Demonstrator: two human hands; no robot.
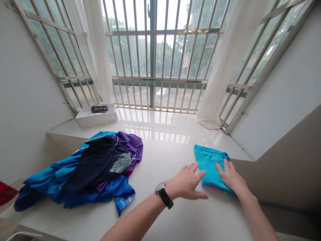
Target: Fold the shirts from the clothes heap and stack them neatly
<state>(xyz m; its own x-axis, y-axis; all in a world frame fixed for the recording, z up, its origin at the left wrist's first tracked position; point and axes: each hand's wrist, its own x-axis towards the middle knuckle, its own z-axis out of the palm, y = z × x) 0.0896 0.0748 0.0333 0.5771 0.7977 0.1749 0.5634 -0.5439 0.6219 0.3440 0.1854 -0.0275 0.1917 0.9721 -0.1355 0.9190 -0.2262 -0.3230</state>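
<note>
A folded turquoise shirt (pixel 212 167) lies on the white ledge, to the right of the middle. My right hand (pixel 232 175) rests on its right side, fingers stretched out over the cloth. Just off the shirt's left edge is my left hand (pixel 187 180), its fingers spread and holding nothing; whether the fingertips touch the cloth I cannot tell. A dark watch (pixel 164 194) is on my left wrist. At the left, a loose heap of clothes holds a navy garment (pixel 92 160), a purple one (pixel 135 147) and blue ones (pixel 45 177).
A white box (pixel 96 117) stands at the back left of the window sill (pixel 155 125). Metal bars (pixel 163 80) cross the window, with white curtains (pixel 218 73) at both sides. Something red (pixel 6 192) shows at the left edge.
</note>
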